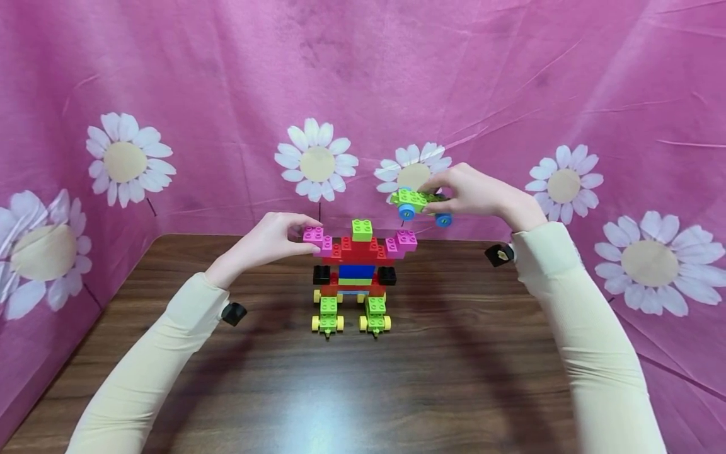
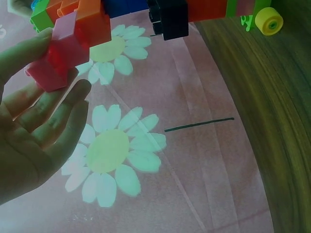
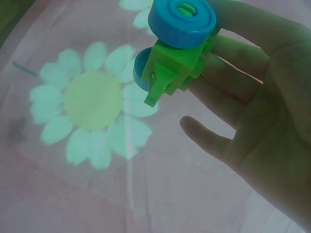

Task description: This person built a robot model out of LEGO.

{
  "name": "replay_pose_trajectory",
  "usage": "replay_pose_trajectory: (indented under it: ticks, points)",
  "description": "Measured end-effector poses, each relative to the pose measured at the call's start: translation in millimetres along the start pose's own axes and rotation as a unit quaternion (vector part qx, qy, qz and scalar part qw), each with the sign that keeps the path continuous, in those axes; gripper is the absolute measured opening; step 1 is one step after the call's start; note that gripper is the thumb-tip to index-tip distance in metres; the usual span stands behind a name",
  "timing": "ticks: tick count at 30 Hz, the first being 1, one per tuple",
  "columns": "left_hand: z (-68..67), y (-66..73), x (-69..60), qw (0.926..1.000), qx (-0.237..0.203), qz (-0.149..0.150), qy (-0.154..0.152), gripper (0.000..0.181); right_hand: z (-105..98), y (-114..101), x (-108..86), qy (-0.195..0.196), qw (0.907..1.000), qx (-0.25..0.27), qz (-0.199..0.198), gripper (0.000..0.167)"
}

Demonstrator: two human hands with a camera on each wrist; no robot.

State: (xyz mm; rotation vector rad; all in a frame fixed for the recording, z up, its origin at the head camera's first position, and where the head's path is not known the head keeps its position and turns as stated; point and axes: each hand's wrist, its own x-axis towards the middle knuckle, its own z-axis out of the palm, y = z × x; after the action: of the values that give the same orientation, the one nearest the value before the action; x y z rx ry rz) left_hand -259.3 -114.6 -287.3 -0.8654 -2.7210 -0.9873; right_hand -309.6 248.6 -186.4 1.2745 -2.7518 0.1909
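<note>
A robot-like figure of toy building bricks (image 1: 357, 251) stands upright on the table, with a lime brick (image 1: 362, 230) on top and pink bricks at both shoulders. At its left shoulder my left hand (image 1: 266, 241) pinches the pink brick (image 1: 313, 234) between thumb and fingers; the left wrist view shows the same pink brick (image 2: 70, 41) in the grip. Up and to the right of the figure, my right hand (image 1: 467, 192) holds a green wheeled brick base (image 1: 413, 199) with blue wheels, apart from the figure. One blue wheel (image 3: 182, 22) faces the right wrist camera.
The figure's feet are green wheeled bases (image 1: 328, 307) with yellow wheels on the brown wooden table (image 1: 363, 384). Behind the table's far edge hangs a pink cloth (image 1: 238, 94) printed with white daisies. Black wrist cameras (image 1: 234, 313) sit at the cuffs.
</note>
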Motion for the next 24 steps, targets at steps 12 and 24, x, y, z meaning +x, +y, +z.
replay_pose_trajectory:
  ticks: [12, 24]
  points:
    - [-3.5, -0.7, -4.5, 0.9997, 0.001, -0.022, -0.005, 0.05, -4, -38, 30.9, -0.022, 0.9964, 0.011, -0.081, 0.02]
    - [-3.1, -5.4, -5.6, 0.9995, -0.006, -0.032, -0.002, 0.049, 9, -64, 49.6, -0.02, 0.9952, -0.048, -0.082, 0.033]
